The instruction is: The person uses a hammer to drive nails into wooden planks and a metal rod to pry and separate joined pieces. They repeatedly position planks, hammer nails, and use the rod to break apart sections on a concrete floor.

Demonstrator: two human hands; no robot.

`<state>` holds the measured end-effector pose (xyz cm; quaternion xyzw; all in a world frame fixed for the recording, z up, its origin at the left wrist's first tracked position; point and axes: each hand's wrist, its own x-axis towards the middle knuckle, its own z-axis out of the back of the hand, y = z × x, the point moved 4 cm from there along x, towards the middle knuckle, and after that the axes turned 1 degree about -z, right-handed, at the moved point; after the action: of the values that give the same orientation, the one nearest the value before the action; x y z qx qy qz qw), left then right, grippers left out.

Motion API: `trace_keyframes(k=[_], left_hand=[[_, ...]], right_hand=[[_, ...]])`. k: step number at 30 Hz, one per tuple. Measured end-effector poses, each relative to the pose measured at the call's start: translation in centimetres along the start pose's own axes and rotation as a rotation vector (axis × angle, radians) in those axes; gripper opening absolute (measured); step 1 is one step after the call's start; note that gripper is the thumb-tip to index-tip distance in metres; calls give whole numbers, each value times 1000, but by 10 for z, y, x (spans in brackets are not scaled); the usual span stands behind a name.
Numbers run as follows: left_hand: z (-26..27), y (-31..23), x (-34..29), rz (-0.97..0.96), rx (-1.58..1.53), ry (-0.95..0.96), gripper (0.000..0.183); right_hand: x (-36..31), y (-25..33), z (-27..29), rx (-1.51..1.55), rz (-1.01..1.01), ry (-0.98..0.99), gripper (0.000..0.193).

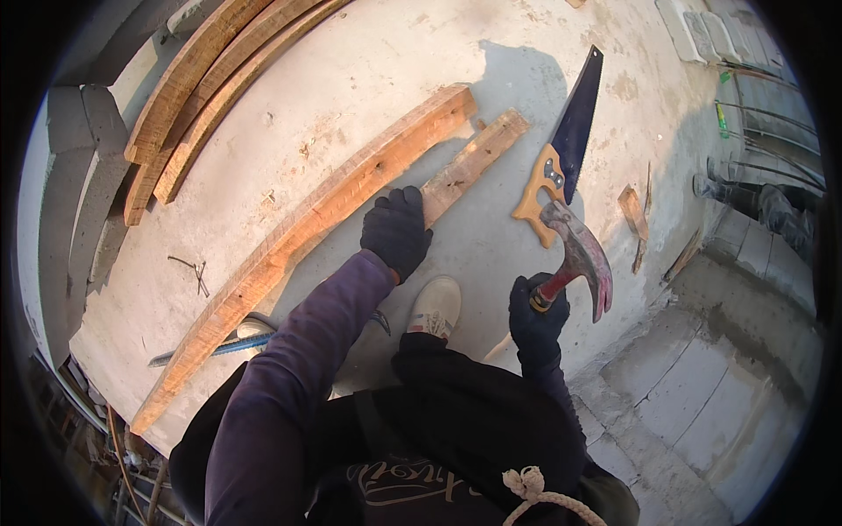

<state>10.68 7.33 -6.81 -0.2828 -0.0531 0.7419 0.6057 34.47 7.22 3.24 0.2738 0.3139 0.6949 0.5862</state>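
Observation:
My left hand [395, 232], in a black glove, is closed around the near end of a short wooden board [469, 167]. The board slants away to the far right, and a dark mark or nail shows on its upper face. Just left of it lies a long wooden beam [324, 206], which looks curved in this view. My right hand [537, 320], also gloved in black, grips a claw hammer [574, 250] by its handle. The hammer's head is raised above the floor, near the wooden handle of a handsaw [572, 145].
Several long timbers [202, 92] lie at the far left beside grey blocks [74, 202]. Loose nails [200, 273] rest on the concrete floor. A blue bar [232, 346] lies partly under the beam. Wood scraps [633, 215] sit right of the saw, near a ledge [675, 386]. My shoe [436, 305] is close to my left hand.

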Motion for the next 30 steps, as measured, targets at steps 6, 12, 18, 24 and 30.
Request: trace_keyframes(k=[6, 12, 18, 24, 30], left_hand=[[-12, -6, -15, 17, 33, -12, 60], [-7, -9, -8, 43, 85, -25, 59], [-11, -16, -14, -3, 25, -52, 57], [-4, -18, -5, 15, 46, -59, 58], [-8, -17, -15, 41, -36, -38, 59]], right_hand=[[-6, -32, -1, 31, -385, 162, 16], [1, 19, 23, -21, -41, 13, 15], [-6, -35, -9, -295, -32, 251, 19], [0, -7, -2, -163, -69, 92, 17], [18, -27, -19, -245, -10, 340, 20]])
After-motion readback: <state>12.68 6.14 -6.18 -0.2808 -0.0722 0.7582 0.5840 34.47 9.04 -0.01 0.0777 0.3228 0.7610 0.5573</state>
